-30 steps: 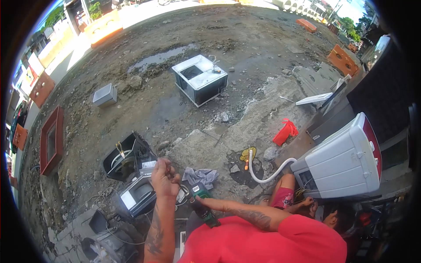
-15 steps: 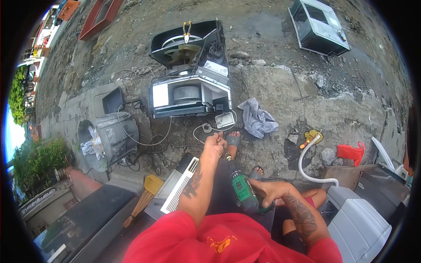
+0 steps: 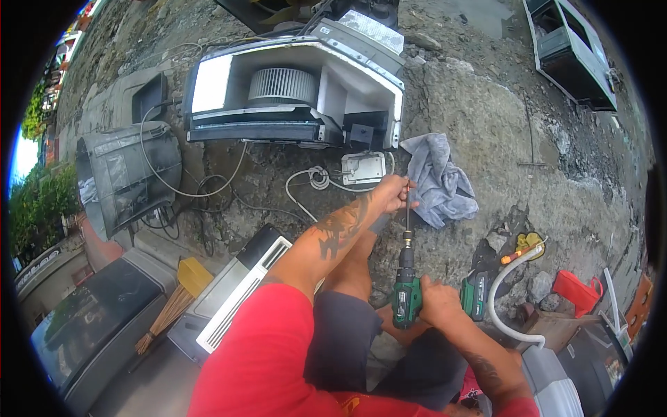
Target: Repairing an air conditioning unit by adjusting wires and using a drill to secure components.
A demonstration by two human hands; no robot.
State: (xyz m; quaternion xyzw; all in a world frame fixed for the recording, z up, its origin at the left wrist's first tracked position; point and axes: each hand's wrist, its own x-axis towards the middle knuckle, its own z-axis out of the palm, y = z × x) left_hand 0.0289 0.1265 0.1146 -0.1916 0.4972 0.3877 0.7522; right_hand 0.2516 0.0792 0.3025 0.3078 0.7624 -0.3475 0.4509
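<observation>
My right hand (image 3: pixel 440 304) is wrapped round the grip of a green and black cordless drill (image 3: pixel 407 297), its battery (image 3: pixel 474 296) showing beyond the fingers. From the chuck a long thin driver bit (image 3: pixel 408 221) points away from me. My left hand (image 3: pixel 394 193) pinches the far end of that bit; whether a screw sits there is too small to tell. Ahead lies an opened air conditioner unit (image 3: pixel 292 90) with its ribbed blower wheel exposed. A small white-framed cover or box (image 3: pixel 363 168) rests on the ground between that unit and my left hand.
A grey cloth (image 3: pixel 441 181) lies just right of my left hand. Cables (image 3: pixel 319 178) loop over the ground. On the left are a grey casing (image 3: pixel 132 174) and a white grille panel (image 3: pixel 243 295); on the right, a white hose (image 3: pixel 497 299), a red pouch (image 3: pixel 579 292) and another metal casing (image 3: pixel 573 55).
The view has tilted down and closer to the unit. The drill has swung to point straight ahead, and my left hand has come onto the bit's end.
</observation>
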